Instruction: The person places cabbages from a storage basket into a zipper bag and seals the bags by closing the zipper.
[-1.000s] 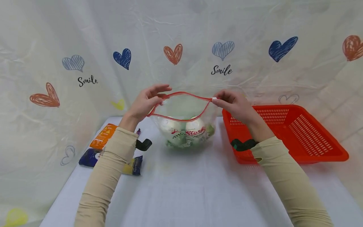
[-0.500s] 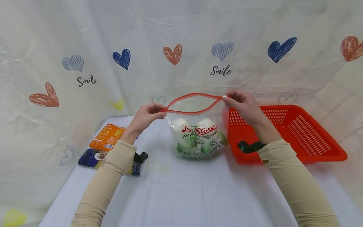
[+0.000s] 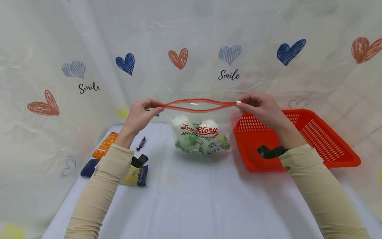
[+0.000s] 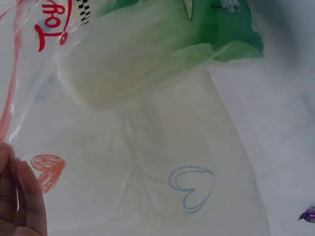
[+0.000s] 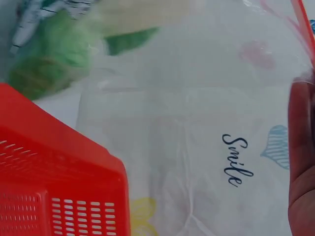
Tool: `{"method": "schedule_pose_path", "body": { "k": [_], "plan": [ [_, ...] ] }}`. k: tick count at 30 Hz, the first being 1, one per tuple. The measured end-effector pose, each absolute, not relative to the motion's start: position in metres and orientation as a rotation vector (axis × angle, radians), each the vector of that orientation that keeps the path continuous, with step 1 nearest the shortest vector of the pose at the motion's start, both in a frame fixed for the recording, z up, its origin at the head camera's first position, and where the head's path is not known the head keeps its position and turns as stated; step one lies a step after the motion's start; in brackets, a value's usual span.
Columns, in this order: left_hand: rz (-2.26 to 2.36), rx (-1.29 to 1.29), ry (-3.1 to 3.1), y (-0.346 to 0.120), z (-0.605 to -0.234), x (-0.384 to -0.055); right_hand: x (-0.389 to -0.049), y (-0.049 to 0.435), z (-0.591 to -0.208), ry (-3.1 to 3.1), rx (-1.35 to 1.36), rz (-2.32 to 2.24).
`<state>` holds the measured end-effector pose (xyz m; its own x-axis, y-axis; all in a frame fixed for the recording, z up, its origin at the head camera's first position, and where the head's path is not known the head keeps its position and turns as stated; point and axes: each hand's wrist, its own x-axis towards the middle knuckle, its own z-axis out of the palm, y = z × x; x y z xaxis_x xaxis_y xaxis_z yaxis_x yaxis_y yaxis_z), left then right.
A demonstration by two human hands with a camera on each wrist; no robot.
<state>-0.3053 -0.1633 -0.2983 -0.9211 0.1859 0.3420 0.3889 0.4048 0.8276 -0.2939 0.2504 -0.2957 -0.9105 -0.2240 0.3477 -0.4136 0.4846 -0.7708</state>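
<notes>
A clear zip bag (image 3: 197,134) with a red-edged mouth and printed lettering is stretched between both hands. Its mouth gapes slightly in the middle. Inside lie pale, rounded vegetables (image 4: 113,73) with green leafy parts (image 5: 54,59); their exact kind is unclear. My left hand (image 3: 141,114) pinches the left end of the red strip between thumb and fingers. At the opposite end, my right hand (image 3: 262,108) grips the corner by the white slider (image 3: 238,103). In the wrist views, only part of each hand shows at the frame edge.
A red plastic basket (image 3: 335,159) stands to the right. On the left of the white table (image 3: 185,205) lie an orange packet (image 3: 105,145), a blue-and-yellow packet (image 3: 131,176) and a small purple-wrapped sweet (image 3: 141,143). A curtain with hearts (image 3: 178,58) hangs behind.
My left hand has taken hold of the bag's left corner and pulled outward. The right hand has moved slightly right. The bag's mouth has narrowed from wide to a thin gap.
</notes>
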Motion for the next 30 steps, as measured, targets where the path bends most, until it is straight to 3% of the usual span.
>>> {"method": "schedule_pose_path", "body": {
  "k": [14,30],
  "plan": [
    [-1.709,-0.611,-2.523,-0.169,-0.302,-0.320,-0.303,0.244,-0.316,-2.555,0.531,1.610],
    [-1.518,-1.193,-2.422,-0.054,-0.262,-0.315,-0.301,0.238,-0.317,-2.456,0.546,1.739]
  ]
}}
